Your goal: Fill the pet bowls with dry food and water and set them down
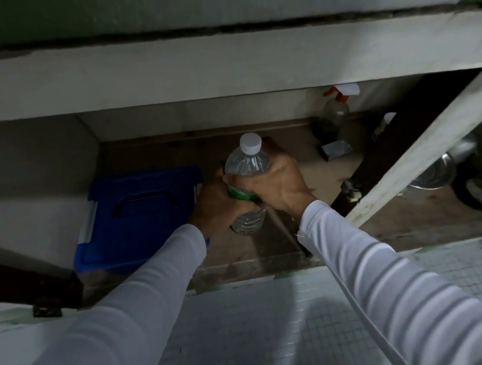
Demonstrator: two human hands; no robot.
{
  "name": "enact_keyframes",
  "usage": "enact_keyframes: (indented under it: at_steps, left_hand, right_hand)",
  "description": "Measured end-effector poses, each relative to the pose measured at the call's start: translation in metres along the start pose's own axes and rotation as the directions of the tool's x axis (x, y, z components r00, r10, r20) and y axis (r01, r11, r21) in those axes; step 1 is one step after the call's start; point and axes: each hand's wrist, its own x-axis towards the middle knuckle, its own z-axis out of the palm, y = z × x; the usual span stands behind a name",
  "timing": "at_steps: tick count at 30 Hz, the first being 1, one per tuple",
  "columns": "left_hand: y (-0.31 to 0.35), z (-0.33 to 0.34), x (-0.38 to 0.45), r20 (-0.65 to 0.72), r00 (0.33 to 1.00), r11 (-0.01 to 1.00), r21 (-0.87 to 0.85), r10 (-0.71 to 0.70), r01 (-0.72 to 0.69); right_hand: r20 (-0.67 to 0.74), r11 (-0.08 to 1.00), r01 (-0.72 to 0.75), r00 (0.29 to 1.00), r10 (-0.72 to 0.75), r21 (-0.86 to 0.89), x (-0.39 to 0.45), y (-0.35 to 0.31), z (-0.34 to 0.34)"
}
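A low cabinet (pixel 147 150) stands open under a pale counter edge, its brown wooden floor dim and its doors swung out to either side; the right-hand cabinet door (pixel 426 145) slants across the opening. In front of it runs a floor of small pale tiles (pixel 278 327).

Both arms, in long white sleeves (pixel 133 297), reach forward into the opening. On the left of the cabinet floor sits a blue plastic bin (pixel 136 220) with a recessed handle in its lid, just beside the left wrist.

In the middle is a clear water bottle (pixel 245 167) with a white cap and a green label, held upright, with its base just above or on the cabinet floor; which of the two cannot be told. The left hand (pixel 215 205) grips the bottle low on its left side, fingers wrapped round the label band. The right hand (pixel 275 181) holds the bottle from the right, its fingers curled over the shoulder and label.

Past the right door, a shiny metal bowl (pixel 432 174) lies on the wood, partly hidden by the door. At the back right stands a spray bottle (pixel 336 107) with a red and white trigger, well apart from the hands. Near it lies a small grey box (pixel 336 148).
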Motion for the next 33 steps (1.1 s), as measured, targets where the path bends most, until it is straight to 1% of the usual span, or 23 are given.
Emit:
enact_keyframes:
  at_steps: [3, 6, 11, 17, 24, 27, 29, 31, 33]
  left_hand:
    - [-0.001, 0.002, 0.005, -0.013, 1.0, 1.0, 0.023, -0.018, 0.019]
    - [-0.002, 0.005, 0.006, -0.008, 1.0, 1.0, 0.029, 0.0, 0.0]
    - [0.002, 0.007, 0.005, -0.01, 1.0, 0.999, 0.034, -0.026, 0.026]
    - [0.003, 0.003, 0.002, -0.03, 0.998, 0.998, 0.038, -0.054, 0.055]
    - [0.001, -0.001, -0.008, -0.03, 1.0, 0.999, 0.036, -0.003, 0.004]
    - [-0.003, -0.006, -0.021, -0.01, 1.0, 0.998, 0.067, 0.023, -0.022]
    - [-0.001, -0.01, -0.034, 0.004, 1.0, 0.998, 0.065, -0.01, 0.01]
    - [-0.004, -0.012, -0.047, 0.017, 0.999, 0.993, 0.114, -0.041, 0.038]
    - [0.0, -0.017, -0.063, 0.011, 1.0, 0.964, 0.267, -0.025, 0.021]
  right_hand:
    - [0.002, 0.999, 0.026, 1.0, -0.026, -0.042, 0.003, 0.001, -0.001]
    - [0.011, 0.999, 0.028, 1.0, -0.028, -0.042, 0.004, 0.003, -0.001]
    - [0.031, 1.0, -0.024, 0.999, 0.024, -0.005, 0.004, 0.003, -0.005]
    - [0.063, 0.999, -0.035, 0.997, 0.036, -0.011, 0.006, 0.0, -0.007]
    - [0.109, 0.999, -0.02, 0.994, 0.015, 0.04, -0.003, -0.001, -0.012]
    - [0.077, 0.999, 0.017, 0.997, -0.021, 0.05, -0.013, 0.002, -0.013]
    - [0.068, 1.0, -0.01, 0.998, 0.01, 0.002, -0.022, 0.003, -0.016]
    - [0.101, 0.999, -0.032, 0.994, 0.034, -0.02, -0.031, 0.009, -0.016]
    - [0.132, 0.996, -0.046, 0.99, 0.055, -0.071, -0.042, 0.009, -0.017]
